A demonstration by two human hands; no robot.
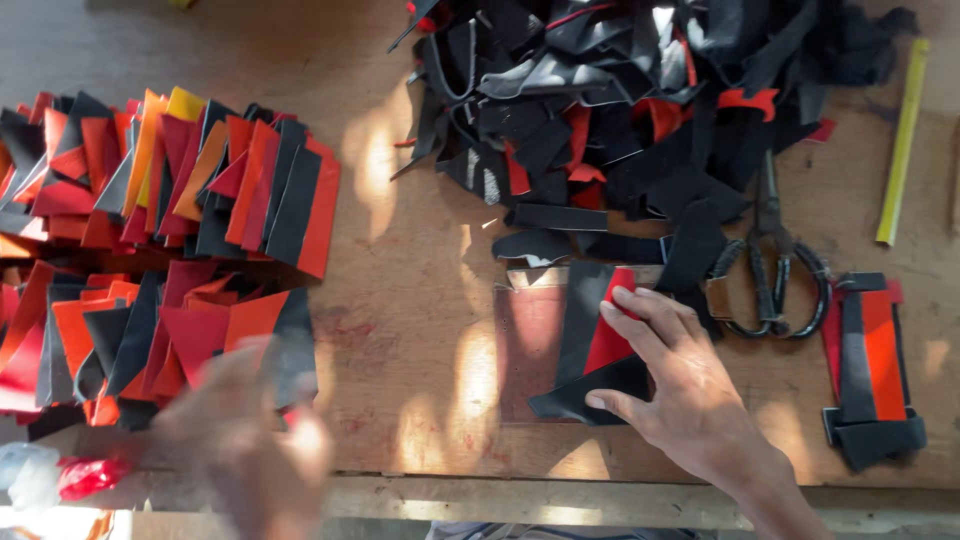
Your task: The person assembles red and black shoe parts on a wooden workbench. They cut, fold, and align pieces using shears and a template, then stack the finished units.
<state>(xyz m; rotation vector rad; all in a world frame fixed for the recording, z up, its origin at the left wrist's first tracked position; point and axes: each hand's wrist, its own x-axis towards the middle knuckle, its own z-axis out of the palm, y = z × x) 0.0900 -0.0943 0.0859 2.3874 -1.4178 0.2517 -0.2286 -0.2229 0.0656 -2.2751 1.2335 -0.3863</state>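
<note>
The small layered bundle of black and red cut material pieces (pixel 598 350) lies near the front edge of the wooden desk (pixel 420 300), on top of a flat brownish rectangular board (pixel 525 345). The right hand (pixel 680 385) presses down on it with flat, spread fingers (pixel 640 305), the thumb on the lower black piece, so the hand pins the bundle rather than clenching round it.

The left hand (pixel 245 440) is a blur at the lower left, just in front of the big stacks; whether it grips anything I cannot tell.

Just right of the bundle lie dark metal scissors with wrapped handles (pixel 770 270), and beyond them a finished flat assembly of black strips over an orange-red panel (pixel 868 375). Behind the bundle spreads a loose heap of black scraps with a few red ones (pixel 640 90). A narrow yellow-green strip (pixel 902 140) rests at the far right. On the left side sit fanned stacks of red, orange and black cut pieces (pixel 160 240), well apart from the bundle.
</note>
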